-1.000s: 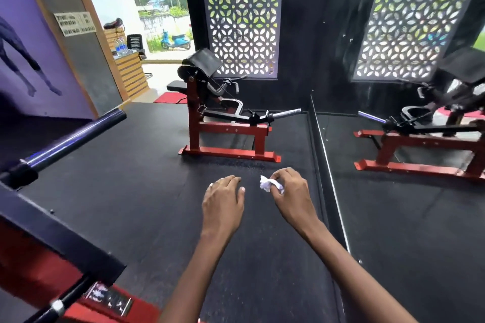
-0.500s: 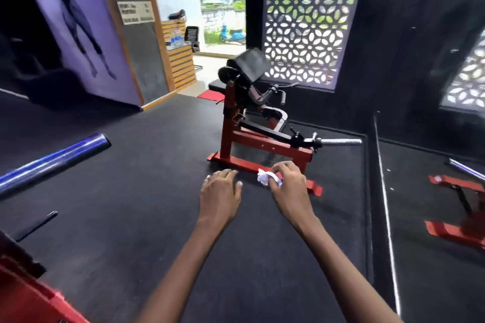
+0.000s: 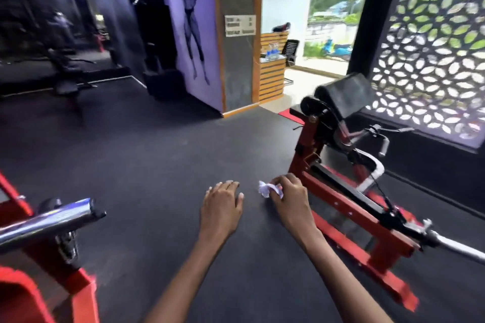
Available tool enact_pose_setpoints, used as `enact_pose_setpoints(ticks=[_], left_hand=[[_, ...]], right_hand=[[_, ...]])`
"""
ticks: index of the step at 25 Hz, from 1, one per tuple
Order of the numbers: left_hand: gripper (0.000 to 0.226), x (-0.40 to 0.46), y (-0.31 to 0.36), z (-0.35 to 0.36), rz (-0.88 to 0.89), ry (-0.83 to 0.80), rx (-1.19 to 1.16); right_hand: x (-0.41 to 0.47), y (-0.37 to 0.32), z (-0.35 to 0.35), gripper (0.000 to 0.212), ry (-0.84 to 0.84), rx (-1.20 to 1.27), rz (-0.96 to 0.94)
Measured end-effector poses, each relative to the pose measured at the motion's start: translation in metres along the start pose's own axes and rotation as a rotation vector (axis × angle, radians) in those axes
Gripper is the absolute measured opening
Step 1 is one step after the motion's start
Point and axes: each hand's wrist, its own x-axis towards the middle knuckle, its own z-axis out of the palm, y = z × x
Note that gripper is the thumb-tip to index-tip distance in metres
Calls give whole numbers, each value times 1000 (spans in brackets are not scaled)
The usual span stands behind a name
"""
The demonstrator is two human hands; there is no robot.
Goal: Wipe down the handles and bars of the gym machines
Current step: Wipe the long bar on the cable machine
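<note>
Two hands are held out over the black rubber floor, right hand fingers curled around a crumpled white wipe beside the red steel gym machine, left hand flat, nothing gripped.

Daylight enters through the open doorway and the perforated leaf-pattern screen at the right, both overexposed. The left depths of the room stay dim and smeared by motion blur. The chrome bar at lower left shows bright glare. Wide-angle distortion bends straight lines near the edges.
</note>
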Motion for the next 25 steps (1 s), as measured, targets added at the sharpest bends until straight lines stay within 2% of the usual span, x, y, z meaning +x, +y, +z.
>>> enact_pose_setpoints(ticks=[2, 6, 10, 15, 22, 24, 25], left_hand=[[41, 58, -16, 20, -64, 17, 9], [41, 173, -50, 48, -149, 48, -13], [39, 291, -95, 60, -241, 106, -3], [38, 402, -164, 81, -323, 140, 47], [39, 572, -286, 100, -543, 170, 103], [40, 630, -335, 99, -672, 207, 132], [40, 635, -344, 95, -682, 226, 143]], right_hand=[[57, 24, 38, 36, -46, 13, -44], [163, 62, 113, 16, -152, 8, -66], [278, 84, 187, 22, -247, 16, -132], [389, 101, 302, 19, -331, 54, -147], [559, 86, 483, 21, -501, 148, -305], [619, 63, 556, 20, -596, 204, -397], [624, 62, 566, 21, -581, 204, -398]])
